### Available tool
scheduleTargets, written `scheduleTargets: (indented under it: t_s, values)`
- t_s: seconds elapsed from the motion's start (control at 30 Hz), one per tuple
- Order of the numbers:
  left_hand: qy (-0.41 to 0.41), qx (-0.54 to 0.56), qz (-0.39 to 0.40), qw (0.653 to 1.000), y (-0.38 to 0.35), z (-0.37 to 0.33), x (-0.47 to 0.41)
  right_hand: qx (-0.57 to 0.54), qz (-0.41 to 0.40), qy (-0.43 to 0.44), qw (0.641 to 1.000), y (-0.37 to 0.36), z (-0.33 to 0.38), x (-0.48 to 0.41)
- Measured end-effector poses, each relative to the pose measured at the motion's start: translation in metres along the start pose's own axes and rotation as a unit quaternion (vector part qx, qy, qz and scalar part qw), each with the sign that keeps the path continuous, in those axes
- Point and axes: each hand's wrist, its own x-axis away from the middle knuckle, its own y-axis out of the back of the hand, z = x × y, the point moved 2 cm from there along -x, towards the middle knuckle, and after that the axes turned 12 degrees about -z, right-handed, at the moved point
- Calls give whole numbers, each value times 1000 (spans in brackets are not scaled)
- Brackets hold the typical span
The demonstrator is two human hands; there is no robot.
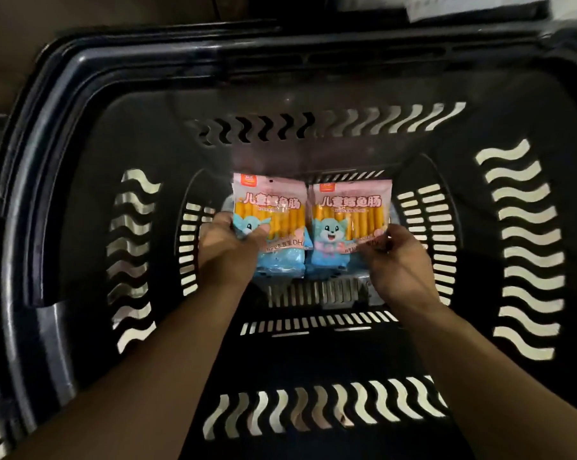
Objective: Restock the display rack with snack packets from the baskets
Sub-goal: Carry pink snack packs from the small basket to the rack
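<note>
Left hand (pixel 224 250) fingers clamp left packet (pixel 274 207); right hand (pixel 400 260) fingers pinch right packet (pixel 350 210); tops point away.

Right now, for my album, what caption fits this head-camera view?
Deep in a black basket, the left hand grips one snack packet while the right hand pinches its twin alongside.

A shop, or its stockroom, is suggested, though little beyond one container is seen. The view is filled by a black plastic shopping basket (pixel 81 104) of the customer-carried kind, with wave-shaped slots cut in its walls and a handle (pixel 5 244) folded down along the rim. Inside, a left snack packet (pixel 274 200) and a right snack packet (pixel 350 210), identically printed and factory-sealed, are seen side by side over further like packets. A dim brown floor (pixel 64 18) is glimpsed beyond.
</note>
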Motion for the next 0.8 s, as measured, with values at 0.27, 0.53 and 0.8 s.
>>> scheduleTargets:
  t_s: [0.27,0.53,0.8]
  values:
    - [-57,-154,-14,986,7,-10,17,316,-18,124,940,12,9,9]
    - [-215,-394,73,891,92,-63,91,472,22,269,839,59,71,100]
    - [-318,-500,63,803,265,-184,235,484,-46,316,815,175,179,282]
